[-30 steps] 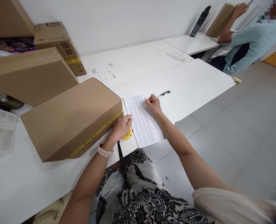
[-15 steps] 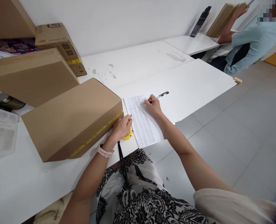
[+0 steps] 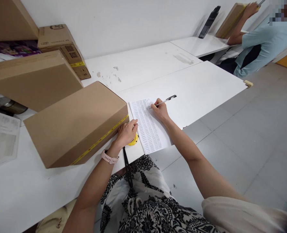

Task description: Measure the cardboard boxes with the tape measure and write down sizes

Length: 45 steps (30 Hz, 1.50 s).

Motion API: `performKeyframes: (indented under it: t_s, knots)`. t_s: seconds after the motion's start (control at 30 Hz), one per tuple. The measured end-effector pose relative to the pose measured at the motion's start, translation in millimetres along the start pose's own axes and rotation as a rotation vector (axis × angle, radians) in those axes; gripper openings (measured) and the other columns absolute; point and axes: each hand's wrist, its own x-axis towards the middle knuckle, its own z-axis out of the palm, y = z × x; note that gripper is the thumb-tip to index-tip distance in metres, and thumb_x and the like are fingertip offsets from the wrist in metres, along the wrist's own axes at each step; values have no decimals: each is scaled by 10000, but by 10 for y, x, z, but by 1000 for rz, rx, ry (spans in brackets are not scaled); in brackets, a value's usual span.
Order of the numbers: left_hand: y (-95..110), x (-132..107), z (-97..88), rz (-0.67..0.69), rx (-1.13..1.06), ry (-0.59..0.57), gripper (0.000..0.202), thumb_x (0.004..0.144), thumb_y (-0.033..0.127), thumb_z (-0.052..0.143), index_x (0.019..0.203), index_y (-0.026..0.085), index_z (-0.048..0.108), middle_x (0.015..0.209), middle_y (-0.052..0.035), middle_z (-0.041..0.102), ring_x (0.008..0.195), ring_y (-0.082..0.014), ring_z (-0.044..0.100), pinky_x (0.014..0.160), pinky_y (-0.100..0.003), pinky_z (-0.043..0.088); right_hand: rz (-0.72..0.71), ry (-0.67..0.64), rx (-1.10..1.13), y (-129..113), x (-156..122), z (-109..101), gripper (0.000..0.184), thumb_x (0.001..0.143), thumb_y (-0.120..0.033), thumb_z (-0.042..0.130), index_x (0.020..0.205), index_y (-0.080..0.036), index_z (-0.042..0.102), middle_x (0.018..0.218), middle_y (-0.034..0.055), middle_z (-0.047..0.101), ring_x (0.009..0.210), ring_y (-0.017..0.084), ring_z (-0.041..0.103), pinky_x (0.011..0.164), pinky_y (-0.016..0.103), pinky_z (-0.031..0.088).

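My right hand [image 3: 160,110] is closed round a pen [image 3: 166,99], its tip on a printed sheet of small rows [image 3: 148,127] lying at the white table's [image 3: 196,87] near edge. My left hand [image 3: 126,132] is closed over a yellow tape measure case [image 3: 134,140] beside the sheet. Its yellow tape [image 3: 100,139] runs along the lower side of a brown cardboard box [image 3: 75,123] lying flat on the table. A pink watch sits on my left wrist.
More cardboard boxes [image 3: 34,77] are stacked at the left, one with labels [image 3: 63,45] against the wall. Papers [image 3: 1,139] lie at the far left. Another person in a light blue shirt [image 3: 262,42] holds a box [image 3: 230,21] at the far right table.
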Motion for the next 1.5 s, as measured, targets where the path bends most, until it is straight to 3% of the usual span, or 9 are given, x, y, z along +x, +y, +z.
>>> performKeyframes:
  t_s: [1.5]
  knots:
    - [-18, 1, 15, 32, -22, 13, 218, 977, 251, 463, 1073, 246, 659, 1170, -106, 760, 1033, -258, 706, 857, -349, 501, -7, 57, 8, 41, 21, 3, 253, 742, -167, 571, 657, -244, 345, 566, -61, 332, 564, 123, 311, 577, 296, 246]
